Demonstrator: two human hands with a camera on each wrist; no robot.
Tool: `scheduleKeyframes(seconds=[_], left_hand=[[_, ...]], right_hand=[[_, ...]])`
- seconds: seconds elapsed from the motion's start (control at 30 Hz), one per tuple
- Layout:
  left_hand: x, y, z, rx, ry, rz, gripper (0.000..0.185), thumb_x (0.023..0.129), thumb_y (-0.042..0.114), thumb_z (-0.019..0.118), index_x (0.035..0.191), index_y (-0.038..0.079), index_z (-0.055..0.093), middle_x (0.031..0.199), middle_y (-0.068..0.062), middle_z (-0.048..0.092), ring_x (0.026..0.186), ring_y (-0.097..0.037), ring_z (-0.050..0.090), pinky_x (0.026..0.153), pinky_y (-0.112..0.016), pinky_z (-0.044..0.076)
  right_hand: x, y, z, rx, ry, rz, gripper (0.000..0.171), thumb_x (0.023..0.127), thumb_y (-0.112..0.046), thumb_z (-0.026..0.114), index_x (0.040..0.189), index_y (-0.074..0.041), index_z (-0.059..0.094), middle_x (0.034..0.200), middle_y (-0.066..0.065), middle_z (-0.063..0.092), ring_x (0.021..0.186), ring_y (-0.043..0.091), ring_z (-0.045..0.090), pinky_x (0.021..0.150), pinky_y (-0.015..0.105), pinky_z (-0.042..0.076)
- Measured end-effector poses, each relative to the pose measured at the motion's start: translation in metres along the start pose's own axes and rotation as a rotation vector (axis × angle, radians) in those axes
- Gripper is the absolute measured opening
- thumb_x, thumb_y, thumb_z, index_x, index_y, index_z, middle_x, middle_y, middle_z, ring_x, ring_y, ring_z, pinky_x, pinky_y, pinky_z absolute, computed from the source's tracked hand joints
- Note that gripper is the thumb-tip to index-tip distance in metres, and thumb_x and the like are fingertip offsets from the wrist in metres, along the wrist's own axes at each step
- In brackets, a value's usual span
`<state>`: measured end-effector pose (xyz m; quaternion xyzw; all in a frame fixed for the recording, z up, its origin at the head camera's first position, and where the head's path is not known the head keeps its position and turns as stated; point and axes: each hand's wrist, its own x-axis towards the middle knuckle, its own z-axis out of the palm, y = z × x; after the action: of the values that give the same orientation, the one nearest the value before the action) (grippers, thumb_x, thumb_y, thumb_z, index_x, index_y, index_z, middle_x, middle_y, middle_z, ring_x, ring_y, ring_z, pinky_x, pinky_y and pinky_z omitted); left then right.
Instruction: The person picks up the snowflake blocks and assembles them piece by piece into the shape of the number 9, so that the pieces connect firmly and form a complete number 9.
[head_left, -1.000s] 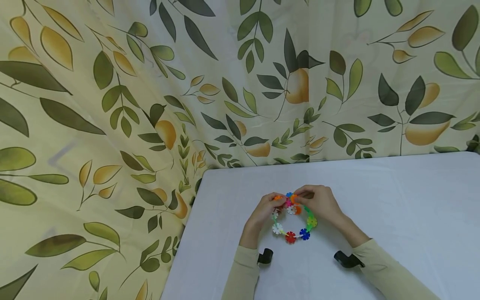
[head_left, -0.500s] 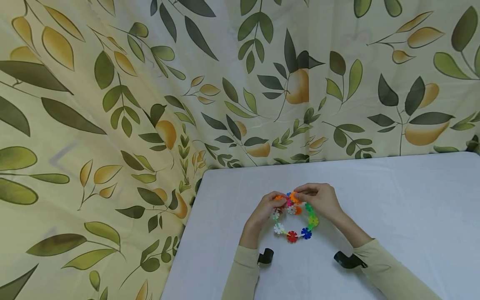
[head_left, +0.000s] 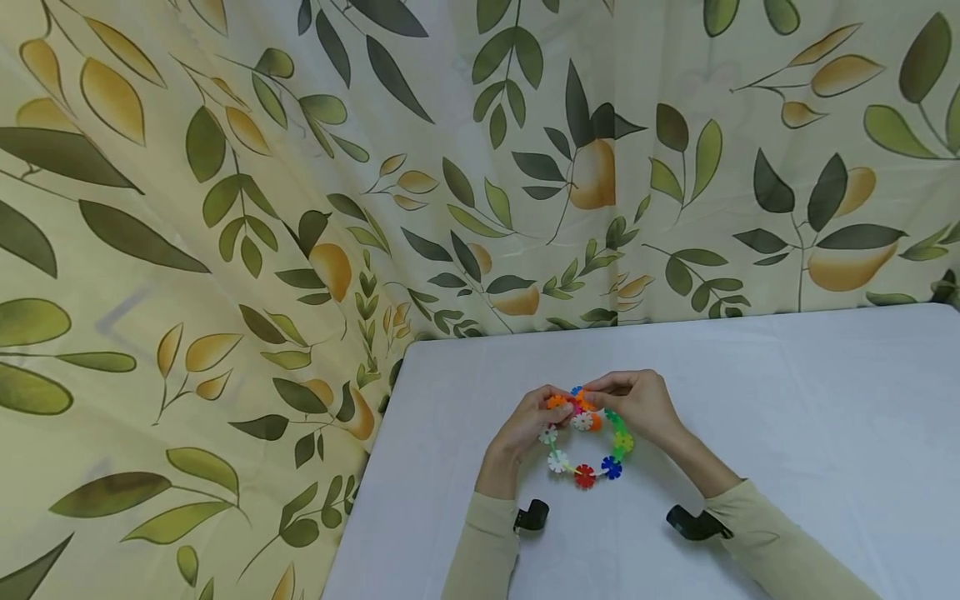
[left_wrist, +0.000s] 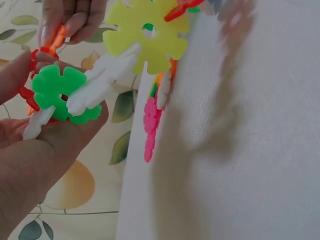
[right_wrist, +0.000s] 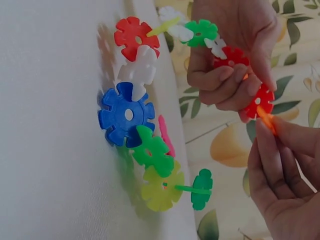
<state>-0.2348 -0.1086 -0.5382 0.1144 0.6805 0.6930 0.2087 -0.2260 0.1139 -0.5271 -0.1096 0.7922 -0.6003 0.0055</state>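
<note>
A ring of interlocked plastic snowflake discs (head_left: 587, 440) in red, blue, green, yellow, white and orange is held just above the white table (head_left: 787, 400). My left hand (head_left: 534, 418) pinches the ring's upper left part, fingers curled round red and green discs (left_wrist: 57, 92). My right hand (head_left: 637, 402) pinches an orange disc (right_wrist: 267, 120) at the ring's top, close to the left hand (right_wrist: 230, 60). In the right wrist view the blue disc (right_wrist: 126, 116) and yellow-green disc (right_wrist: 161, 189) hang near the tabletop.
A leaf-and-pear patterned curtain (head_left: 300, 183) hangs behind and to the left of the table. The table's left edge (head_left: 375, 467) runs close to my left forearm. Black wrist mounts (head_left: 693, 522) sit on both sleeves.
Both hands and the ring stay almost in place; the ring's lower part has shifted slightly as the fingers work at its top.
</note>
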Motion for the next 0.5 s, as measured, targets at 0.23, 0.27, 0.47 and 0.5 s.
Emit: scheduleKeyframes(seconds=[0.23,0.27,0.47,0.5], left_hand=[[-0.001,-0.002,-0.004,0.014,-0.029,-0.003,0.019,0.105,0.010,0.060,0.119,-0.002,0.060,0.085,-0.003,0.062,0.076,-0.015,0.055,0.074,-0.029,0.048],[-0.001,-0.002,-0.005,0.022,-0.034,-0.009,0.020,0.105,0.011,0.060,0.121,-0.001,0.060,0.086,-0.003,0.062,0.077,-0.015,0.055,0.074,-0.028,0.048],[-0.001,0.000,-0.009,0.073,-0.039,-0.031,0.028,0.106,0.017,0.058,0.129,0.002,0.061,0.091,-0.005,0.057,0.076,-0.015,0.051,0.070,-0.026,0.045],[-0.001,0.001,-0.010,0.081,-0.032,-0.027,0.028,0.106,0.018,0.058,0.128,0.002,0.061,0.090,-0.005,0.057,0.075,-0.015,0.050,0.069,-0.026,0.045]], right_hand=[[0.000,0.002,0.000,-0.014,-0.026,-0.035,0.015,0.091,-0.015,0.082,0.104,-0.007,0.082,0.092,0.007,0.079,0.082,0.027,0.077,0.074,0.039,0.063],[0.001,0.003,0.000,-0.019,-0.028,-0.042,0.016,0.092,-0.018,0.082,0.104,-0.008,0.082,0.093,0.006,0.079,0.083,0.025,0.077,0.075,0.039,0.063],[0.007,0.009,-0.003,-0.073,0.011,-0.095,0.021,0.102,-0.019,0.071,0.112,-0.003,0.079,0.097,0.009,0.079,0.089,0.033,0.077,0.082,0.041,0.062],[0.009,0.011,-0.003,-0.108,0.020,-0.097,0.021,0.102,-0.018,0.070,0.112,-0.002,0.078,0.098,0.008,0.079,0.089,0.033,0.077,0.083,0.041,0.062]])
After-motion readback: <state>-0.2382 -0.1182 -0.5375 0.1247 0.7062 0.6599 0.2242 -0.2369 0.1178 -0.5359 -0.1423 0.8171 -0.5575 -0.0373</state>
